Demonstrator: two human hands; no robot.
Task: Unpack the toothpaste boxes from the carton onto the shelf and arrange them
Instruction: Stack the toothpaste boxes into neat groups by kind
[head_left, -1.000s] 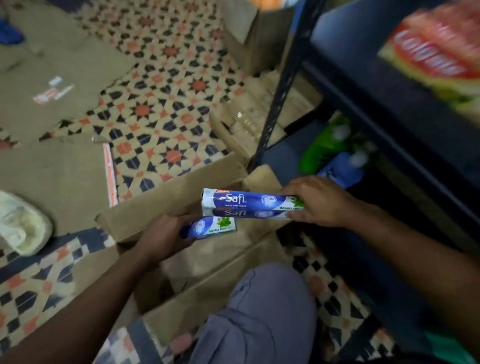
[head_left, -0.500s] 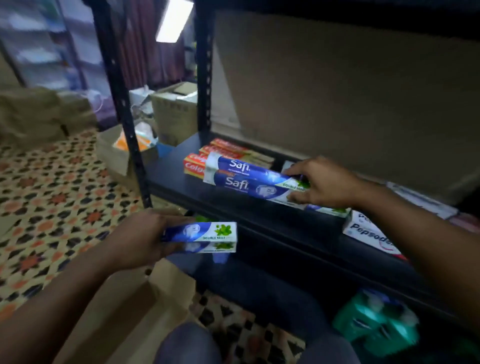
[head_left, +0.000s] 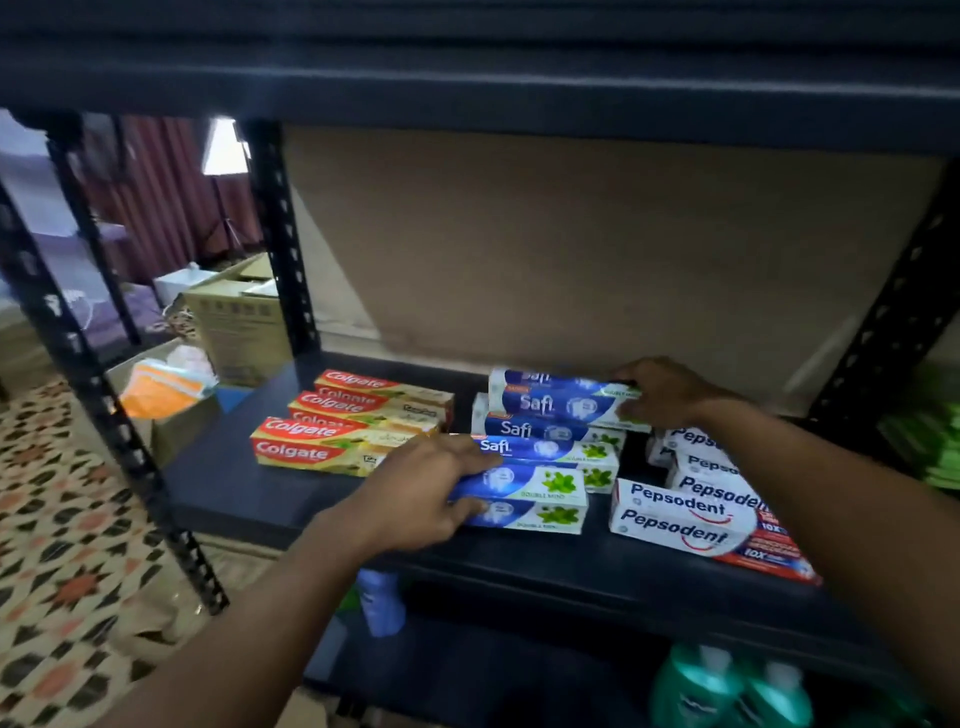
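Observation:
My left hand (head_left: 415, 493) grips the left end of two stacked blue-and-white Safi toothpaste boxes (head_left: 535, 499) at the front of the black shelf (head_left: 249, 493). My right hand (head_left: 670, 389) holds the right end of two more Safi boxes (head_left: 550, 397) on top of the Safi pile (head_left: 540, 439) further back. Red Colgate boxes (head_left: 332, 441) lie to the left of the pile, white Pepsodent boxes (head_left: 680, 512) to the right. The carton is out of view.
A black shelf post (head_left: 119, 431) stands at the left, another (head_left: 883, 322) at the right. Bottles (head_left: 727, 691) sit on the lower shelf. Cardboard boxes (head_left: 234, 322) stand on the patterned floor (head_left: 62, 561) beyond the left post.
The view lifted from the carton on the floor to the shelf. Both hands carried Safi boxes up; the right pair now rests on the Safi pile, the left pair reaches the shelf front.

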